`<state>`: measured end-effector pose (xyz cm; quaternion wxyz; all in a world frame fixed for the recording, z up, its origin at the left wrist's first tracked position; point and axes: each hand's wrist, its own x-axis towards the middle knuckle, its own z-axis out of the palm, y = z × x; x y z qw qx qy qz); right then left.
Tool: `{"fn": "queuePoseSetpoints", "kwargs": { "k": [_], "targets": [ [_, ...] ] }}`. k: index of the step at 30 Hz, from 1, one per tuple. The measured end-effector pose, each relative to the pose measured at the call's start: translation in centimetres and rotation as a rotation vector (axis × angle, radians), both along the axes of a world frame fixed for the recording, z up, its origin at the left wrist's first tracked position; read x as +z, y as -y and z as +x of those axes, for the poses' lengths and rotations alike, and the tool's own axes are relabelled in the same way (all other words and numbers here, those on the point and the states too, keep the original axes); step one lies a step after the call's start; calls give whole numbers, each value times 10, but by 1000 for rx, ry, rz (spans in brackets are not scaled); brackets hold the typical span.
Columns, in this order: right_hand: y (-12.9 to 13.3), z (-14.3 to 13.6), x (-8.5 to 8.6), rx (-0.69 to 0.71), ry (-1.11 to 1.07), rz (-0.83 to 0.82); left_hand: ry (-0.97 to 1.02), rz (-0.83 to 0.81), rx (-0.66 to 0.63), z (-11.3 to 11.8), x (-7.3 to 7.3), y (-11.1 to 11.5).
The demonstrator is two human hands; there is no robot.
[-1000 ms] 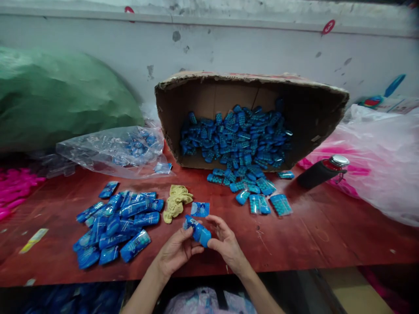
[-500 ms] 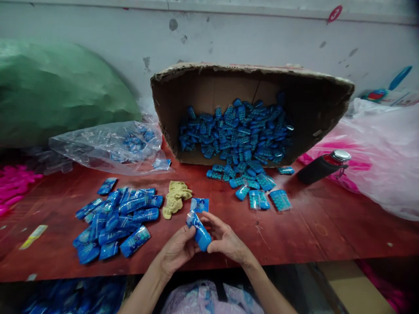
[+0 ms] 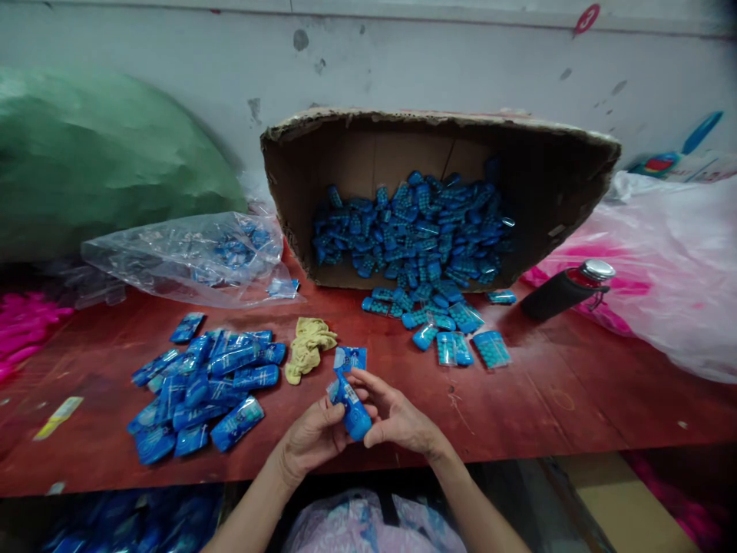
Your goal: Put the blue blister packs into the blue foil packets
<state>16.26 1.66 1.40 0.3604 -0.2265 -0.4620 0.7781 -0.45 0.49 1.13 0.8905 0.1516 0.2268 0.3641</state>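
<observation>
At the front edge of the table, a small blue plastic pack (image 3: 355, 418) is tilted between my hands, with a printed wrapping around part of it. My left hand (image 3: 315, 435) is closed on its left side, thumb across the front. On the other side, my right hand (image 3: 400, 418) curves round the pack, thumb at its lower end and index finger near its top. A flat blue printed label (image 3: 350, 359) lies just beyond the fingertips. Left of my hands is a pile of wrapped blue packs (image 3: 210, 392), with a crumpled yellow cloth (image 3: 309, 349) beside it.
A cardboard box (image 3: 576, 184) on its side spills unwrapped blue packs (image 3: 414, 230) onto the red table (image 3: 553, 407). A dark bottle (image 3: 561, 293) stands tilted in view at right, near a pink-white plastic bag (image 3: 679, 276). A clear bag (image 3: 143, 253) and green sack (image 3: 115, 153) are at left.
The pack has turned slightly in my fingers, so its printed front now shows. Both hands stay in nearly the same place.
</observation>
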Motion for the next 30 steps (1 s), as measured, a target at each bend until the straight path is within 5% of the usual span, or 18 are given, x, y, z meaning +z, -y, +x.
{"fn": "queuePoseSetpoints", "kwargs": {
  "k": [13,19,30],
  "targets": [
    [5,-1,-3,-127,26,-10,-185,-93,305,27,15,20],
    [5,-1,2,-174,30,87,-215,-126,262,22,25,12],
    [6,-7,-1,-177,36,-30,-210,-137,315,26,13,15]
  ]
}}
